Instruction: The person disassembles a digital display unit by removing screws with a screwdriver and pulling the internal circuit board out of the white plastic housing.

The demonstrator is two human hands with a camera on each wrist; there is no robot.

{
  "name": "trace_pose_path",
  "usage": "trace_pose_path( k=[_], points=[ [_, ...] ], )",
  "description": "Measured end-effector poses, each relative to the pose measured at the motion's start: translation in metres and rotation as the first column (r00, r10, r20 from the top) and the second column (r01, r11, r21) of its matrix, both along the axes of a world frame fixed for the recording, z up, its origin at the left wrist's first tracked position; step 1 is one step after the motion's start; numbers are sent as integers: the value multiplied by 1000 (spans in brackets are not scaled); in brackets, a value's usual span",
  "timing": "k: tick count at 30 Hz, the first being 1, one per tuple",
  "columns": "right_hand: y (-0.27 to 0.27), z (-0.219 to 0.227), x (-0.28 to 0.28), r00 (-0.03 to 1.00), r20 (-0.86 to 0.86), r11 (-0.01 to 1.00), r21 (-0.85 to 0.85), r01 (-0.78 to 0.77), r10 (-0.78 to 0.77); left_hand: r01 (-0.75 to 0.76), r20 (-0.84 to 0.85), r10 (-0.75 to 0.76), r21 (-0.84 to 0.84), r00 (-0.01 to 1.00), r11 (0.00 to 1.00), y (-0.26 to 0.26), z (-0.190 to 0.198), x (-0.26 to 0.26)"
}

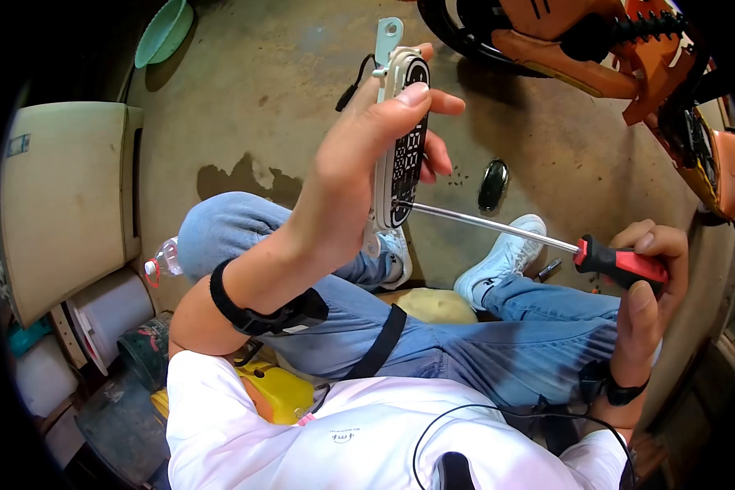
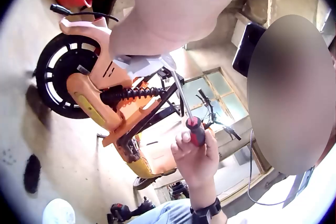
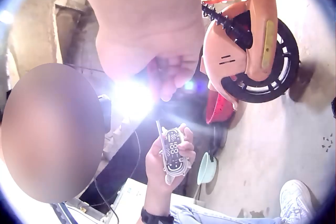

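In the head view my left hand (image 1: 345, 159) grips a slim digital display unit (image 1: 411, 151) with a pale casing, a black face and white digits. The thumb lies over its face, and fingers show past the far edge. A pale mounting tab (image 1: 389, 33) sticks up from its top, with a short black cable (image 1: 353, 91) beside it. My right hand (image 1: 668, 287) holds a screwdriver (image 1: 498, 225) by its red and black handle. Its long metal shaft reaches left, the tip right at the display's lower end. The right wrist view shows the display (image 3: 174, 153) face on.
An orange electric bike (image 1: 563, 49) stands at the upper right. On the floor lie a dark oval object (image 1: 492, 184) and small bits. A green basin (image 1: 163, 34) sits upper left, above a large beige box (image 1: 65, 196). A plastic bottle (image 1: 168, 258) is beside the knee.
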State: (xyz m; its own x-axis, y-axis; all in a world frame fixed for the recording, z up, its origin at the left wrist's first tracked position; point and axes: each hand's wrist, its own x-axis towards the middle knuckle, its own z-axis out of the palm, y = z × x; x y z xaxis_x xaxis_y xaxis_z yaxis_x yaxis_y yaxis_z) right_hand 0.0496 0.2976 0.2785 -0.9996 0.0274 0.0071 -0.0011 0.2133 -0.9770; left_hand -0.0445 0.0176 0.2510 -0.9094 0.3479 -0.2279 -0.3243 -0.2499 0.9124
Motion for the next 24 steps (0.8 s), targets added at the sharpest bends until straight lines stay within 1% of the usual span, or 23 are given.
trace_pose_path(
  k=[6,8,9,11,12,14,15,16,18,19,20,22,23,24],
  points=[
    [-4,-2,1,998,-59,999,49,15,-12,-48,-38,45,-65,998,997,1,-4,2],
    [-3,1,2,1000,16,997,80,9,-10,-55,-39,52,-79,998,995,1,-3,2],
    [0,0,4,1000,18,997,78,13,-14,-75,-49,71,-91,996,993,2,-2,3],
    [9,-4,6,994,91,998,11,-58,57,-90,-57,85,-107,995,990,3,-1,3],
    [9,-1,6,994,93,999,7,-53,52,-96,-72,88,-117,994,988,3,-2,4],
    [4,5,2,978,205,999,37,-35,27,-96,-85,85,-133,993,986,2,-3,4],
    [-3,4,2,986,166,999,43,-5,-2,-100,-102,85,-151,991,983,2,-4,3],
    [-14,3,-1,986,168,999,38,-1,-5,-104,-120,85,-169,989,980,1,-5,3],
    [-29,2,-5,991,-17,990,-32,134,-134,-110,-112,92,-170,989,979,2,-3,3],
    [-25,5,-1,995,18,991,-90,96,-95,-122,-105,105,-166,989,979,2,-2,3],
    [-20,2,0,995,20,990,-92,103,-102,-114,-104,98,-168,990,979,3,-2,3],
    [-4,-4,1,999,0,990,138,38,-38,-160,-124,142,-145,982,976,6,-3,4],
    [15,-8,5,996,81,986,161,-51,38,-154,-122,137,-146,983,977,6,-3,4],
    [15,-8,6,996,83,986,160,-45,32,-157,-132,137,-156,982,975,6,-2,5]
  ],
)
